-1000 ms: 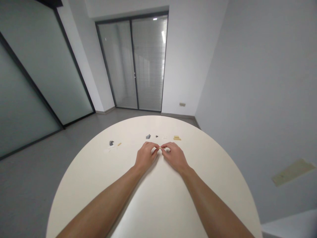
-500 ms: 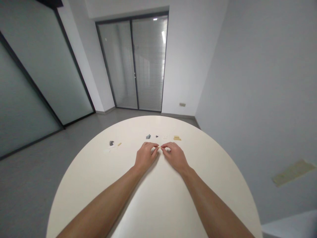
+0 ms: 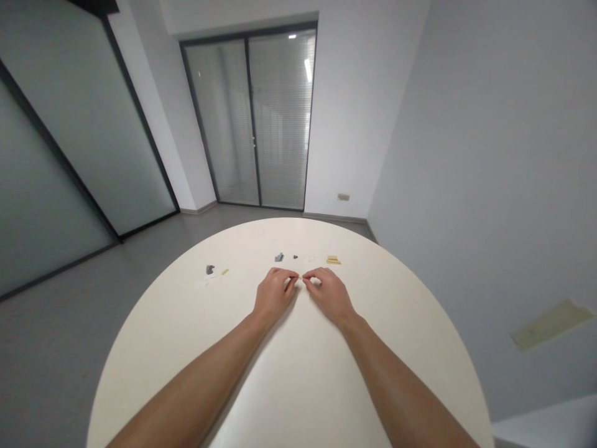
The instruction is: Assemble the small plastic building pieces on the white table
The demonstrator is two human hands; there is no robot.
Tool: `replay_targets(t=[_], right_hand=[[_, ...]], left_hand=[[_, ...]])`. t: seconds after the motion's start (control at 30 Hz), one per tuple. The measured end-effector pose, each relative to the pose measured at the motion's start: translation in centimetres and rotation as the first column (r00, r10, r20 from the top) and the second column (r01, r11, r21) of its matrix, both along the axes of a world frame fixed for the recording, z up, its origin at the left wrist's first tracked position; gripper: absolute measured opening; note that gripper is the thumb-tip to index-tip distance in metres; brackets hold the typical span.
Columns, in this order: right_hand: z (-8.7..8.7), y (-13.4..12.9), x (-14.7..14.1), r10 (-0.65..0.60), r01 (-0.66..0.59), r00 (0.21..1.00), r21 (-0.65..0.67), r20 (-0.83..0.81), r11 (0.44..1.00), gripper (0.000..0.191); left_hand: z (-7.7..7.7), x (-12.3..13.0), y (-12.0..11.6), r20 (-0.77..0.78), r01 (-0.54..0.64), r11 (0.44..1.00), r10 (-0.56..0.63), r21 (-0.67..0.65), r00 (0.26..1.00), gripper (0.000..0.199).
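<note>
Low over the white round table (image 3: 289, 373), my left hand (image 3: 275, 291) and my right hand (image 3: 330, 292) meet fingertip to fingertip. Both are closed in a pinch on one small pale-yellow piece (image 3: 300, 277), mostly covered by the fingers; its exact kind is too small to make out. Just beyond my right hand lie flat yellow strips (image 3: 333, 260). Small grey pieces (image 3: 279, 257) and a tiny dark piece (image 3: 295, 257) rest past my left hand. Some whitish bits (image 3: 311, 258) sit between the dark piece and the strips.
Farther left on the table are a dark grey piece (image 3: 209, 269), a white scrap (image 3: 211, 276) and a short yellow strip (image 3: 224, 271). A wall (image 3: 489, 186) stands close on the right. Glass doors (image 3: 280, 124) are beyond the table.
Both hands stay in the same place, with only a very slight shift at the fingertips around the small pale-yellow piece. Everything on the table lies as before.
</note>
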State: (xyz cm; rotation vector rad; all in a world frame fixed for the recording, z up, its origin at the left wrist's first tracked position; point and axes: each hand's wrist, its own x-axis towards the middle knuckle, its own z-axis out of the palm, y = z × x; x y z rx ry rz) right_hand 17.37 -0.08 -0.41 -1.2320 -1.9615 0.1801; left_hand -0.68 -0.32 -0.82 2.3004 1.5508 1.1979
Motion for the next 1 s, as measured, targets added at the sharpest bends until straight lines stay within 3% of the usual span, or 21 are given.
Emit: replay_targets(t=[1.0], right_hand=[[0.03,0.05,0.11,0.014,-0.014,1.0,-0.009,0.002,1.0,0.01]], left_hand=[[-0.05,0.01,0.14,-0.002,0.022,1.0,-0.022,0.002,1.0,0.016]])
